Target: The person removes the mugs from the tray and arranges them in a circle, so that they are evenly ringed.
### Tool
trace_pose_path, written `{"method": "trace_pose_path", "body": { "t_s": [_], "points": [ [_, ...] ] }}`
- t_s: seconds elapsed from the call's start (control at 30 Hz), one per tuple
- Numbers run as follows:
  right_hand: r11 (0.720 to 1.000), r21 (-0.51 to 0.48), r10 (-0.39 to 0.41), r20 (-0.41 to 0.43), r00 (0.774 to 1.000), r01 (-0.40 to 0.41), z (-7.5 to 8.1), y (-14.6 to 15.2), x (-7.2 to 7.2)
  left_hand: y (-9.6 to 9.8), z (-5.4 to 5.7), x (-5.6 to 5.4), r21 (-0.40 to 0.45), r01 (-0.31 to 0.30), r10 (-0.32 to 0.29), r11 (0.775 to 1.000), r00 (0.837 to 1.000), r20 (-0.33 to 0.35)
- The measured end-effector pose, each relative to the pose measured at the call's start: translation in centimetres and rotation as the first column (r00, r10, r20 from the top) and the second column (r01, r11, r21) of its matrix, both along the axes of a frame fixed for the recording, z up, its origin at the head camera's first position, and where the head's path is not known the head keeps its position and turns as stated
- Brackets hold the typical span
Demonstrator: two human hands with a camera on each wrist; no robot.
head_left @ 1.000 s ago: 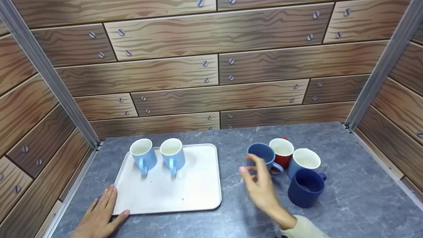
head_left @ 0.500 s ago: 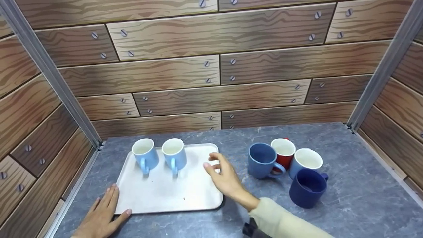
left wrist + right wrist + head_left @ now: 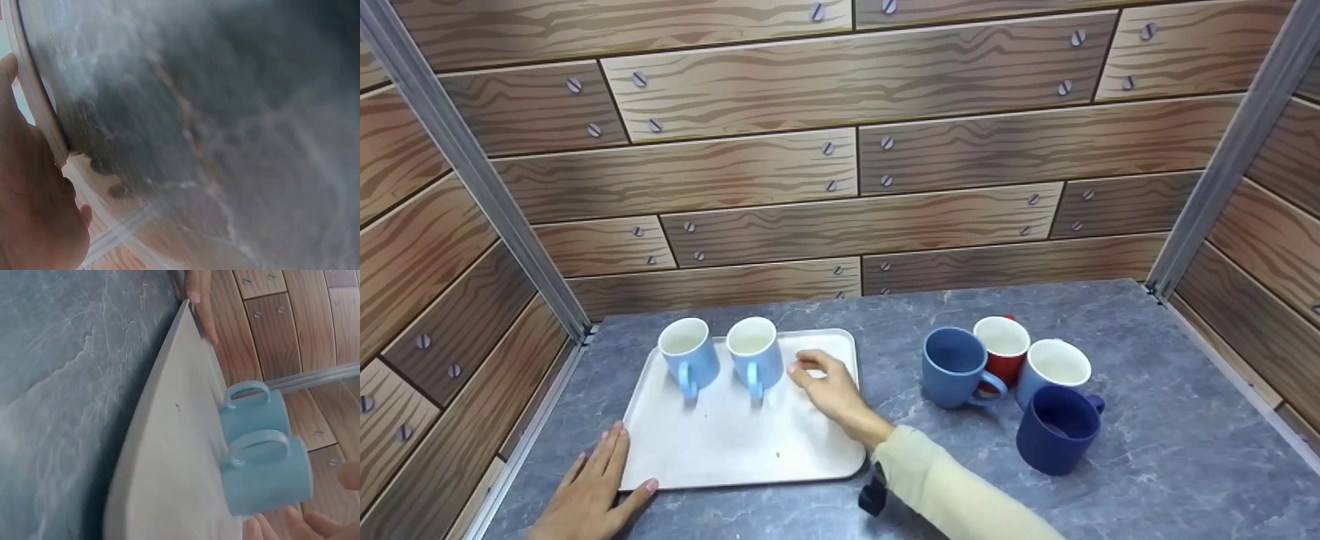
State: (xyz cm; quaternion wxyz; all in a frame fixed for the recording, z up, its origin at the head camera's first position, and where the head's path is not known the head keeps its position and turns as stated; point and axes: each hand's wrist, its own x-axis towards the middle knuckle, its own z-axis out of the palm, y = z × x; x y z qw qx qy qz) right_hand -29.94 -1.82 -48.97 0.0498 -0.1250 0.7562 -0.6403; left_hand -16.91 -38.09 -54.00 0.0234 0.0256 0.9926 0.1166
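Observation:
Two light blue mugs stand upright on the white tray (image 3: pixel 727 450), handles facing me: a left mug (image 3: pixel 697 364) and a right mug (image 3: pixel 765 365). My right hand (image 3: pixel 834 394) hovers over the tray's right part, just right of the right mug. Its fingers are loosely bent with nothing between them; a small gap to the mug shows in the head view. In the right wrist view, fingers (image 3: pixel 292 526) appear beyond the right mug (image 3: pixel 270 478). My left hand (image 3: pixel 589 487) lies flat at the tray's front left corner, touching its edge; the left wrist view shows part of this hand (image 3: pixel 34 208).
Right of the tray, a medium blue mug (image 3: pixel 949 379), a red mug (image 3: pixel 1006 364), a light blue mug (image 3: pixel 1027 382) and a dark blue mug (image 3: pixel 1054 442) stand close together on the grey marbled table (image 3: pixel 1170 450). Wood-patterned walls (image 3: pixel 840 165) enclose the table's back and sides.
My right hand has moved left, from in front of the medium blue mug to above the tray beside the right light blue mug. The left hand and the mugs have stayed put.

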Motion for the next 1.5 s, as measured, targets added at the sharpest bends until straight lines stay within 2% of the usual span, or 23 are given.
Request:
{"method": "trace_pose_path", "body": {
  "t_s": [0.2,0.33,0.57,0.83,1.07,1.3,1.5],
  "points": [
    [0.994,-0.085,0.083,0.113,0.990,-0.074,-1.2,-1.6,0.4,0.1,0.0,-0.1,-0.008,-0.003,0.004,1.000,1.000,0.020],
    [0.990,-0.101,0.112,0.147,0.983,-0.098,-1.6,-2.5,0.6,0.2,0.1,-0.2,-0.009,0.003,-0.002,1.000,1.000,0.018],
    [0.987,-0.126,0.125,0.176,0.976,-0.103,-1.8,-4.2,0.3,0.2,0.2,-0.2,-0.009,0.013,-0.013,1.000,1.000,-0.018],
    [0.977,-0.171,0.160,0.207,0.965,-0.125,-2.0,-5.7,0.5,0.1,0.1,-0.1,0.000,-0.001,0.001,1.000,1.000,0.024],
    [0.971,-0.220,0.144,0.239,0.960,-0.091,-2.1,-6.6,0.6,-0.3,-0.3,-0.3,0.004,-0.031,0.031,1.000,0.997,0.074],
    [0.965,-0.258,0.116,0.235,0.965,-0.053,-2.2,-6.9,0.6,-0.3,-0.3,-0.3,-0.002,-0.025,0.025,1.000,0.998,0.062],
    [0.959,-0.274,0.134,0.217,0.967,-0.072,-2.0,-6.8,0.6,-0.3,-0.2,-0.5,-0.001,-0.031,0.031,1.000,0.997,0.071]
  ]
}}
